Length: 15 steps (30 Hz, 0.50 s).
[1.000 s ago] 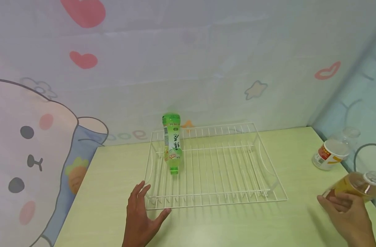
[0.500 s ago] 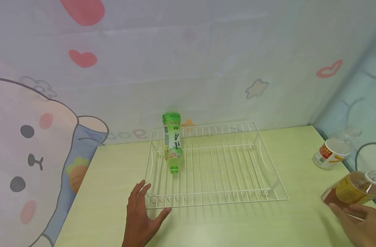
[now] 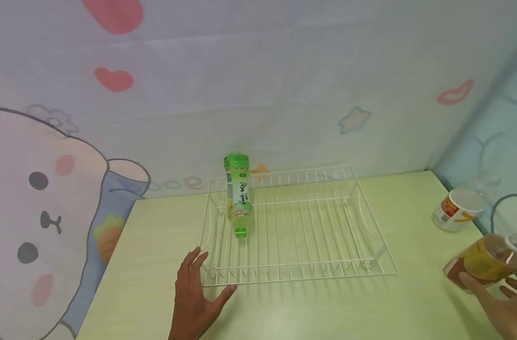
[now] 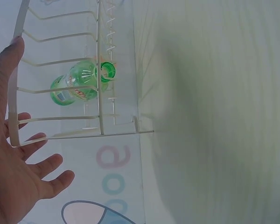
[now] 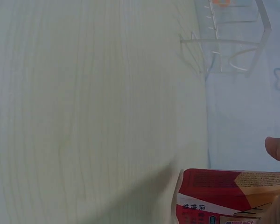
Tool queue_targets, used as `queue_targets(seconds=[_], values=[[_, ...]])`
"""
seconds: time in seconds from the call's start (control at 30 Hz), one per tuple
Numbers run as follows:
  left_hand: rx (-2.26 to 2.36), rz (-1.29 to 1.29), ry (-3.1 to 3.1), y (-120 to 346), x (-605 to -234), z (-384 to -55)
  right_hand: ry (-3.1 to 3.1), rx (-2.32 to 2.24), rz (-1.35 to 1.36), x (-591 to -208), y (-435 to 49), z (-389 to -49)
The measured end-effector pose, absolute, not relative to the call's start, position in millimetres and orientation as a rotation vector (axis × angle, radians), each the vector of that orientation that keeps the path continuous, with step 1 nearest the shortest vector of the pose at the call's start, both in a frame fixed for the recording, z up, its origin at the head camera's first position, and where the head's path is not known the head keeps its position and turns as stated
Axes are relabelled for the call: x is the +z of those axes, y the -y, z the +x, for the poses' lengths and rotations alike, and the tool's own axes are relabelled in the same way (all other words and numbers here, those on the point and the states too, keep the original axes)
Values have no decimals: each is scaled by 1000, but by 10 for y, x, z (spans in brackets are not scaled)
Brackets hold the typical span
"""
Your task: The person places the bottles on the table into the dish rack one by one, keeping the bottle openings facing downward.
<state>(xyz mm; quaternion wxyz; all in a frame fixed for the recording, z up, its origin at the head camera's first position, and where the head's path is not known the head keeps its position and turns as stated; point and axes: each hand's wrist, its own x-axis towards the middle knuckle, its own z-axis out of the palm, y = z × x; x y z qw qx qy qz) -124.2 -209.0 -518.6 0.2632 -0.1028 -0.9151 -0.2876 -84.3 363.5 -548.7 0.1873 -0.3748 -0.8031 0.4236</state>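
My left hand is at the front left corner of a white wire rack, its thumb by the front rail and its fingers spread along the side. In the left wrist view, the thumb tip touches the rail. A green tea bottle lies in the rack's left end, neck towards me. My right hand is beside an upright bottle of brown drink with a yellow and red label. Its thumb is extended and overlaps the bottle's lower part in the head view. In the right wrist view, the thumb is apart from the label.
A clear bottle with a white, red and orange label stands farther back near the table's right edge. A printed cloth hangs behind the pale wooden table, and another cloth borders its right side.
My right hand has shifted right and away from the front of the brown drink bottle, its fingers no longer across it. The bottle, the rack and my left hand stay put.
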Motion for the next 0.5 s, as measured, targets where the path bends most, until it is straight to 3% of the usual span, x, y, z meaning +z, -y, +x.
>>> queue_targets(seconds=[0.17, 0.37, 0.5], values=[[-783, -274, 2466, 2091, -5171, -1229, 2327, 1153, -1097, -5852, -3927, -1022], [-769, -294, 2448, 2081, -5176, -1238, 2260, 1306, -1064, -5204, -3465, -961], [-762, -299, 2445, 2079, -5179, -1246, 2232, 1361, -1059, -5122, -3419, -967]])
